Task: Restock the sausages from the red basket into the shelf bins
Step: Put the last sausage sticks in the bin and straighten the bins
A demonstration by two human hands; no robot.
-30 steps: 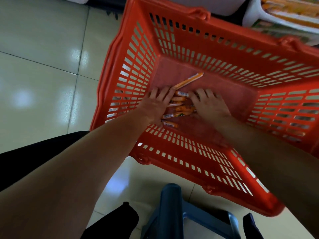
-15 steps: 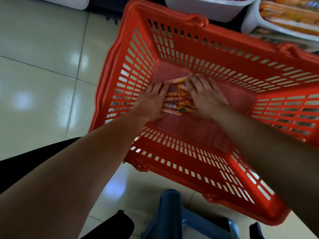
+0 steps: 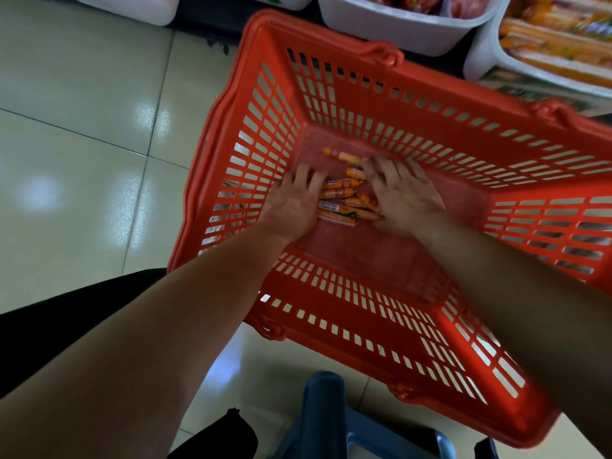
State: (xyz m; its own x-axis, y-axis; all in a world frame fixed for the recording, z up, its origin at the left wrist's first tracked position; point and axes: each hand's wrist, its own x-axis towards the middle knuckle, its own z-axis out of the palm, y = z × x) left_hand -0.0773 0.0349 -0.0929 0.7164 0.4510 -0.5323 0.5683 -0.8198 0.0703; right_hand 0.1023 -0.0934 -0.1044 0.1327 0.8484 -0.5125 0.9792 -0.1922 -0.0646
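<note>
- While spread and only lightly bent, left fingers [image 3: 306, 173] pressed against the left side of the sausages [image 3: 337, 193], gripping none.
- Right fingers [image 3: 376, 170] likewise stretched out, laid against the right side of the same pile.
- Left hand [image 3: 291, 203] and right hand [image 3: 402, 197] palm-down, pile between them.
- Sausages bunched on the bottom of the red basket [image 3: 212, 180], one stray just past the fingertips.
- Beyond the basket, white bins [image 3: 397, 31] with packets; on the near side, tiled floor [image 3: 82, 160] and a blue-grey stool [image 3: 321, 412].
</note>
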